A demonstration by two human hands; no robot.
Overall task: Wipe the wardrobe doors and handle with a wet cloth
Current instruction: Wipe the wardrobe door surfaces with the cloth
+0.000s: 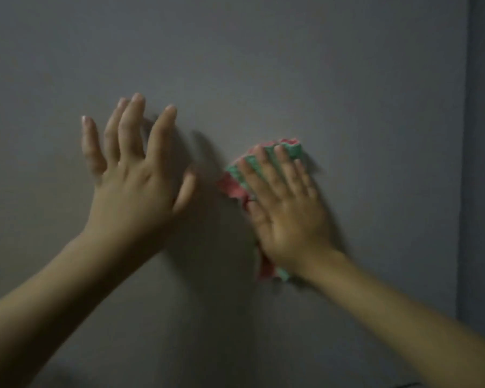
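Right hand (287,211) flat on green-pink cloth (237,179) against grey door (347,93), fingers together; left hand (132,175) at centre-left, fingers spread, empty.

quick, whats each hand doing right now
Left hand: open, fingers spread, holding nothing, up by the wardrobe door.
Right hand: open and flat, pressing the cloth against the door.

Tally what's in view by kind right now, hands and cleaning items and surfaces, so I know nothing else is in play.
Bare hands: 2, the left hand spread open and empty, the right hand pressed flat on the cloth
Pink and green wiping cloth: 1
Plain grey wardrobe door panel: 1
Handles: 0 in view
Total: 4
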